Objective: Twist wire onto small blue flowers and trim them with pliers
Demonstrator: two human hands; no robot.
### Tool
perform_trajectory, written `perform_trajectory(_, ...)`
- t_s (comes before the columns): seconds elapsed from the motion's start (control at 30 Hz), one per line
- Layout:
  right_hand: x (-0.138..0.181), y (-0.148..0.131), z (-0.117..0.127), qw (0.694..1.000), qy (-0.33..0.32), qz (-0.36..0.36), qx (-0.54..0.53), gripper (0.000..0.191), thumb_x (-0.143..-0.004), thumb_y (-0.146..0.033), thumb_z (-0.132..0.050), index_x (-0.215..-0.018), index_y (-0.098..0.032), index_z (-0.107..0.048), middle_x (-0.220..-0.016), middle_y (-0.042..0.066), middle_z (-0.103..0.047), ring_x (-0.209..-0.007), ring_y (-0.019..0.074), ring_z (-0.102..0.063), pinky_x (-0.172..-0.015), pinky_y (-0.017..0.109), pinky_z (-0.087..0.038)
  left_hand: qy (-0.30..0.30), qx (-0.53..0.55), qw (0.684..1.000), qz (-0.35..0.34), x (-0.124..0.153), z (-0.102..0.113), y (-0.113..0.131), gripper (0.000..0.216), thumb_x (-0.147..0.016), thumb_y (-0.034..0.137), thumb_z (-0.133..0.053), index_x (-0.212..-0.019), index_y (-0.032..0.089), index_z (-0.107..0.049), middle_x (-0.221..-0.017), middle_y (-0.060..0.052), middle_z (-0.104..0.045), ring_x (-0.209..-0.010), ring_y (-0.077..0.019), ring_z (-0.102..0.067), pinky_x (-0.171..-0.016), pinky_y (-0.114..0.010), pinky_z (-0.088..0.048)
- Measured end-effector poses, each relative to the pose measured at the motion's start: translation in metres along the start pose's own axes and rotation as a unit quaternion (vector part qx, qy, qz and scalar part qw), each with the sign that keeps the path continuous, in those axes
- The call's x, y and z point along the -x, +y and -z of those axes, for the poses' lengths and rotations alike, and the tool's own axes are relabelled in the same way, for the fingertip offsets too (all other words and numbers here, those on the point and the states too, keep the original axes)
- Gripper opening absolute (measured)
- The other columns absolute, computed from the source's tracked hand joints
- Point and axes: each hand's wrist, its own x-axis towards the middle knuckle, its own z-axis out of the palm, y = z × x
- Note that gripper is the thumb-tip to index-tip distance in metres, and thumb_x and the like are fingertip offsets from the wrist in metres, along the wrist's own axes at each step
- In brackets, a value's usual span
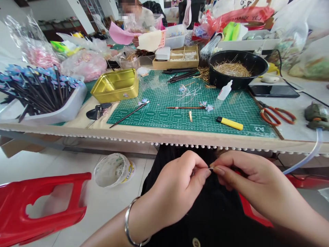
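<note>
My left hand (186, 178) and my right hand (241, 175) meet fingertip to fingertip above my lap, below the table's front edge. Both pinch a tiny pale piece (211, 168), mostly covered by the fingers; its kind cannot be made out. On the green cutting mat (156, 120) ahead lie a dark hair stick (130, 114) and a brown hair stick (185, 107), each with pale blue flowers at one end. A small gold clip (190, 116), a yellow lighter (230, 123) and a white glue bottle (225, 90) are close by.
A white tray (64, 109) packed with flowered dark sticks stands left of a gold tin (115, 85). A black bowl (238, 68) of gold pins and orange-handled scissors (277, 115) are right. A bucket (113, 171) and red stool (43, 206) occupy the floor. A person sits opposite.
</note>
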Motion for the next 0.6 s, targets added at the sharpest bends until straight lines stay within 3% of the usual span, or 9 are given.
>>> perform_trajectory(0.1, 0.002, 0.005, 0.000, 0.999, -0.016, -0.029, -0.036, 0.022, -0.092, -0.031, -0.053, -0.075, -0.023, -0.065, -0.062, -0.004, -0.060, -0.053, 0.0107, -0.057, -0.051, 0.022, -0.044, 0.001, 0.010, 1.000, -0.013, 0.003, 0.000, -0.003, 0.010, -0.095, 0.026, -0.050, -0.088, 0.020, -0.053, -0.071, 0.005, -0.058, -0.063, -0.0083, -0.052, -0.057, -0.021, -0.038)
perform_trajectory(0.27, 0.001, 0.004, 0.001, 0.997, -0.042, -0.035, -0.060, 0.021, -0.091, -0.027, -0.054, -0.074, -0.022, -0.066, -0.063, -0.004, -0.060, -0.054, 0.0107, -0.057, -0.050, 0.021, -0.044, -0.036, 0.065, 0.997, 0.030, 0.000, 0.003, -0.002, 0.012, -0.094, 0.025, -0.050, -0.083, 0.020, -0.051, -0.067, 0.006, -0.052, -0.060, -0.0079, -0.046, -0.053, -0.020, -0.034)
perform_trajectory(0.4, 0.009, 0.011, 0.000, 1.000, -0.018, -0.010, -0.003, 0.018, -0.092, -0.029, -0.052, -0.087, -0.021, -0.067, -0.074, 0.000, -0.067, -0.066, 0.0138, -0.063, -0.061, 0.024, -0.049, -0.024, 0.074, 0.996, 0.051, -0.002, 0.003, -0.003, 0.018, -0.095, 0.029, -0.050, -0.080, 0.020, -0.051, -0.066, 0.006, -0.049, -0.060, -0.0086, -0.043, -0.054, -0.021, -0.033)
perform_trajectory(0.5, 0.028, 0.046, -0.008, 0.984, -0.100, -0.027, 0.143, 0.022, -0.096, -0.029, -0.047, -0.104, -0.021, -0.065, -0.097, 0.004, -0.070, -0.087, 0.0161, -0.065, -0.076, 0.026, -0.050, 0.032, 0.083, 0.993, 0.081, 0.000, 0.000, -0.009, 0.021, -0.095, 0.033, -0.051, -0.079, 0.020, -0.053, -0.067, 0.004, -0.048, -0.063, -0.0098, -0.043, -0.058, -0.022, -0.035)
perform_trajectory(0.6, 0.059, 0.114, -0.010, 0.953, -0.153, -0.134, 0.224, 0.015, -0.094, -0.022, -0.054, -0.093, -0.020, -0.068, -0.091, 0.002, -0.070, -0.086, 0.0166, -0.066, -0.078, 0.029, -0.051, 0.094, 0.160, 0.973, 0.136, 0.000, -0.003, -0.021, 0.026, -0.090, 0.039, -0.059, -0.073, 0.020, -0.054, -0.062, 0.004, -0.042, -0.058, -0.0100, -0.036, -0.052, -0.021, -0.033)
